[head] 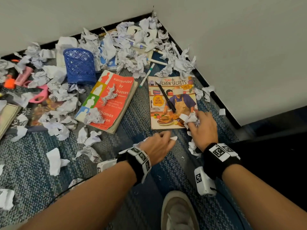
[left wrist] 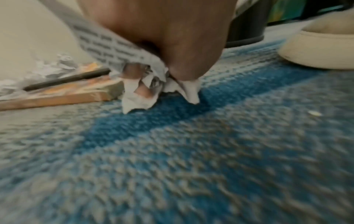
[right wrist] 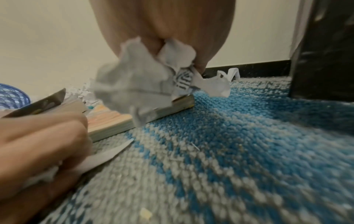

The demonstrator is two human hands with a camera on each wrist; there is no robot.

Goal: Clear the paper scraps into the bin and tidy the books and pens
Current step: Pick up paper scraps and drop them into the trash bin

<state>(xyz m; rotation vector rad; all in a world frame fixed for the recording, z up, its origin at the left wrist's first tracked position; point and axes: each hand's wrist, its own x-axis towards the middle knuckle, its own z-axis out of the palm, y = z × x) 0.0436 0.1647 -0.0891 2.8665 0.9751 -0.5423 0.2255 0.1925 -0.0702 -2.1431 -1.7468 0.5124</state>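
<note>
My left hand (head: 163, 136) hovers low over the blue carpet and clutches printed paper scraps (left wrist: 145, 84) in its curled fingers. My right hand (head: 193, 121) grips a crumpled paper wad (head: 189, 117) over the near right corner of the Kitchen Secrets book (head: 171, 100); the wad (right wrist: 145, 81) hangs from its fingers in the right wrist view. A black pen (head: 167, 98) lies on that book. A red paperback (head: 109, 100) lies to the left with scraps on it. A heap of crumpled paper (head: 132, 47) with white markers (head: 147, 75) fills the corner.
A blue mesh basket (head: 79, 67) stands behind the red paperback. Pink scissors (head: 39, 95), highlighters (head: 23, 75) and a dark book (head: 33, 117) lie at the left among scraps. My shoe (head: 179, 211) is below the hands. A black object (right wrist: 325, 53) stands at the right by the wall.
</note>
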